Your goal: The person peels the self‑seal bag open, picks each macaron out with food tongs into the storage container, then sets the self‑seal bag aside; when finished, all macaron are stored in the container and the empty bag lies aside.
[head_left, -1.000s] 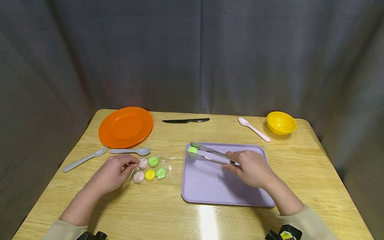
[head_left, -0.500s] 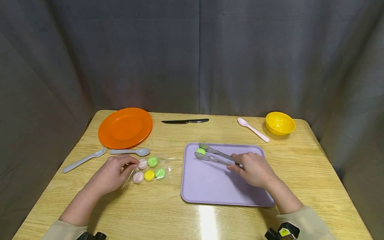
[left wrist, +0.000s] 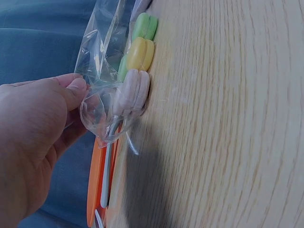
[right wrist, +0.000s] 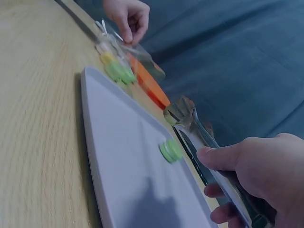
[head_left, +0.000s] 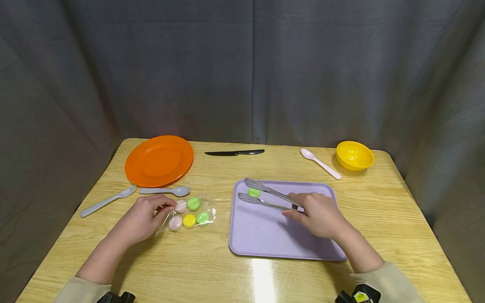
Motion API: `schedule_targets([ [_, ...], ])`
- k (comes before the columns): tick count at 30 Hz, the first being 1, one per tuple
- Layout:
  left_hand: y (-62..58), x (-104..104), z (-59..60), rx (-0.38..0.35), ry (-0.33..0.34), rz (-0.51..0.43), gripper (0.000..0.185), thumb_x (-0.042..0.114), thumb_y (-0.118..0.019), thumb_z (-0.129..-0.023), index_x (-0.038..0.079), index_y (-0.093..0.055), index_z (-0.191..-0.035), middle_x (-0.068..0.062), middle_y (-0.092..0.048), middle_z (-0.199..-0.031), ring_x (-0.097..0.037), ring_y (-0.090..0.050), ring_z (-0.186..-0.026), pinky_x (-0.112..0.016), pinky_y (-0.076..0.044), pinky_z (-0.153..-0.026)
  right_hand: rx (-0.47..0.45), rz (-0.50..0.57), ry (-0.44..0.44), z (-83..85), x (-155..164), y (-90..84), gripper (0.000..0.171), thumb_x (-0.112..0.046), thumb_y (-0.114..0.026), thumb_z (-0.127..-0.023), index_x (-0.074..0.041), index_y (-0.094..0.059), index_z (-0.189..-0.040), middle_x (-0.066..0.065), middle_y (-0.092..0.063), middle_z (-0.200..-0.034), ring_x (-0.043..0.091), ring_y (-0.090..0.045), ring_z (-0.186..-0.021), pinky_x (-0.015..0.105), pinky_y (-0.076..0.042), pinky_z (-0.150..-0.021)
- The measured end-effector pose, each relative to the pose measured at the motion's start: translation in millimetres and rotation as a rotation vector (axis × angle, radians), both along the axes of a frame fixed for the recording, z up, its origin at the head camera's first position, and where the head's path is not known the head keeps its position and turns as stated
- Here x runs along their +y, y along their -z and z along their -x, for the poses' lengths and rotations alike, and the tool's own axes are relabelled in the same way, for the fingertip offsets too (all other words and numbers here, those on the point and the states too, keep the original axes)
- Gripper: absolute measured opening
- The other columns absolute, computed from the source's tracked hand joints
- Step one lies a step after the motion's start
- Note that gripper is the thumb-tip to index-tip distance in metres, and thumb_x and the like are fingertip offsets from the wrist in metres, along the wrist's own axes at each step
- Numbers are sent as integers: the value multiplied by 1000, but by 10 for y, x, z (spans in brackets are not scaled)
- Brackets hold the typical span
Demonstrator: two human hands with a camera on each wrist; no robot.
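Gripping the metal tongs (head_left: 265,197) by their handle end, the right hand (head_left: 318,214) hovers over the lilac tray (head_left: 265,240), its fingers curled round the two arms. The tong tips point toward ten o'clock and stand spread apart, with a green macaron (head_left: 254,192) lying flat on the tray between them; the right wrist view shows the macaron (right wrist: 171,150) resting on the tray surface with the upper tip raised clear above it, so the tongs are not squeezing it.

At about nine o'clock from the tray, the left hand (head_left: 145,219) pinches the open edge of a clear plastic bag (head_left: 204,208) between thumb and fingers. The left wrist view shows the film bunched against the thumb. Inside the bag lie two pink macarons (head_left: 175,223), a yellow macaron (head_left: 189,220) and two more green macarons (head_left: 194,204), all close together on the wooden table (head_left: 212,269).

An orange plate (head_left: 159,160) sits at eleven o'clock, with a grey fork (head_left: 107,200) and grey spoon (head_left: 164,190) just below it. A black knife (head_left: 234,152) lies at twelve o'clock, and a pink spoon (head_left: 320,163) and yellow bowl (head_left: 354,155) sit at one o'clock.
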State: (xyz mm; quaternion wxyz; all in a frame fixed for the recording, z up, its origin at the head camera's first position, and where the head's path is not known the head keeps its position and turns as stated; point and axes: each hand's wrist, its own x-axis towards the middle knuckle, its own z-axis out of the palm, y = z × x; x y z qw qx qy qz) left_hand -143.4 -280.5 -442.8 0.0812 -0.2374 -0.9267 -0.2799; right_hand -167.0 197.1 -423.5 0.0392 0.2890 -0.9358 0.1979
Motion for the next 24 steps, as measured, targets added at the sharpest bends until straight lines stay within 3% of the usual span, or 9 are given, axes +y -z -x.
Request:
schedule_targets([
  [5,10,-13,-7,8,-2,-6,14,0,-77,-97,11,-78,-106,5,-75,-101,-8,-62,-80,-29,-57,-70,22,6,-85,-34,-192,9,8,-31,-80,-97,-23,-78,-99,-17,-62,-75,7,-55,-67,35,-47,-59],
  [7,12,-13,-7,13,1,-8,14,0,-76,-97,10,-78,-106,4,-75,-100,-8,-63,-81,-29,-57,-71,28,-4,-109,-42,-267,35,16,-30,-79,-98,-19,-82,-109,-12,-74,-88,11,-67,-75,41,-54,-65],
  [10,10,-9,-4,15,3,-9,13,0,-76,-97,9,-78,-106,3,-75,-101,-8,-64,-82,-30,-58,-71,41,-18,-139,-39,-363,75,23,-29,-79,-98,-14,-83,-115,-5,-79,-100,17,-74,-87,47,-58,-72],
  [14,4,-3,-1,8,7,-13,13,-1,-76,-97,8,-78,-106,1,-76,-101,-8,-64,-82,-30,-58,-72,55,-26,-183,-16,-478,114,10,-29,-78,-98,-19,-79,-98,-10,-72,-80,13,-67,-72,44,-54,-65],
  [18,-4,1,1,12,8,-14,12,-1,-76,-97,8,-78,-106,0,-76,-101,-8,-64,-82,-30,-58,-72,60,-26,-224,5,-599,125,16,-30,-77,-100,-23,-69,-87,-14,-61,-70,10,-59,-66,43,-51,-61],
  [21,-8,0,0,18,10,-18,12,-1,-77,-96,7,-78,-106,0,-76,-101,-8,-65,-82,-31,-59,-72,41,-30,-238,7,-680,124,13,-33,-75,-100,-21,-76,-98,-12,-70,-80,12,-67,-74,45,-54,-65],
  [24,-4,-1,-3,21,14,-24,12,-1,-77,-96,7,-78,-105,0,-76,-100,-8,-66,-83,-31,-59,-72,-1,-39,-250,9,-756,120,23,-36,-73,-102,-16,-79,-111,-8,-76,-93,17,-73,-85,47,-57,-71],
])
